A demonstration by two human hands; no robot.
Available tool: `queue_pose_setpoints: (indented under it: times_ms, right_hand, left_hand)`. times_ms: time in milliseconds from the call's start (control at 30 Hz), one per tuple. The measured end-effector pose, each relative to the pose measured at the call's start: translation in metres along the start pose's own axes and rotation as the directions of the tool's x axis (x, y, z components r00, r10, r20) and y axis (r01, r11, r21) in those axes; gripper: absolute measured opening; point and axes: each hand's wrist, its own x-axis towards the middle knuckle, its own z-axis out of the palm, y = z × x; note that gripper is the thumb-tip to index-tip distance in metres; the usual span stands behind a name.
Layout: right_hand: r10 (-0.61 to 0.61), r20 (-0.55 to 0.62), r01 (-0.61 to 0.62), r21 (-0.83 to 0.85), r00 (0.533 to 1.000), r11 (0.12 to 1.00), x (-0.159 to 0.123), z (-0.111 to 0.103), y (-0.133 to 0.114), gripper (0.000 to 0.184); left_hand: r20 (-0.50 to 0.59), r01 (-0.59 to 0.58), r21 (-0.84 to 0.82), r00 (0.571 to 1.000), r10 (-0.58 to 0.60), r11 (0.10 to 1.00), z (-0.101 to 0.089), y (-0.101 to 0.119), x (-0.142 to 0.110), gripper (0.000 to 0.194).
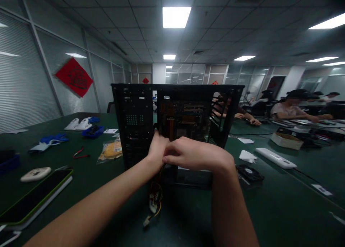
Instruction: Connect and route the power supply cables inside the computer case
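Observation:
A black computer case [137, 110] stands upright on the green table, its open side facing me. Inside it a motherboard [192, 114] shows brownish slots. My left hand [159, 146] reaches into the lower middle of the case, next to the drive bay; its fingers are partly hidden. My right hand [183, 153] is bent over beside the left, fingers curled and pressed together near the left wrist. What it holds, if anything, does not show. Below both hands a bundle of power cables [154, 204] with white connectors hangs out onto the table.
Left are a phone [40, 193], a yellow item in a plastic bag [111, 150], blue gloves [52, 139] and a blue tray [92, 131]. Right are a black fan [249, 172], a white power strip [275, 158] and a cardboard box [286, 141]. People sit farther right.

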Motion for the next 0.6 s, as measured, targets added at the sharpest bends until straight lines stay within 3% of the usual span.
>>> queue_pose_setpoints:
  times_ms: [67, 200, 333, 433, 500, 600]
  right_hand:
    - [0.004, -0.006, -0.004, 0.02, 1.0, 1.0, -0.001, -0.002, 0.0, 0.029]
    - [0.049, -0.073, -0.046, 0.044, 0.996, 0.998, 0.0, -0.005, 0.01, 0.029]
    - [0.142, -0.152, -0.146, -0.012, 0.978, 0.989, 0.006, -0.004, 0.03, 0.028]
    - [0.176, -0.156, -0.187, -0.057, 0.972, 0.981, 0.017, -0.002, 0.043, 0.031]
    - [0.15, -0.154, -0.161, -0.067, 0.977, 0.985, 0.03, 0.003, 0.048, 0.035]
    - [0.043, -0.163, -0.044, -0.006, 0.986, 0.999, 0.057, 0.017, 0.052, 0.044]
  left_hand:
    - [0.065, -0.011, 0.016, 0.998, 0.01, 1.0, 0.001, 0.006, -0.01, 0.03]
    - [0.146, -0.168, -0.007, 0.975, 0.168, 0.986, -0.004, 0.016, -0.031, 0.036]
    - [0.196, -0.125, -0.014, 0.973, 0.125, 0.992, -0.032, 0.019, -0.053, 0.034]
    - [0.297, -0.114, -0.11, 0.944, 0.142, 0.987, -0.058, 0.018, -0.07, 0.037]
    - [0.313, -0.158, -0.161, 0.928, 0.203, 0.974, -0.07, 0.015, -0.08, 0.037]
    - [0.232, -0.247, -0.201, 0.928, 0.291, 0.948, -0.073, 0.005, -0.092, 0.037]
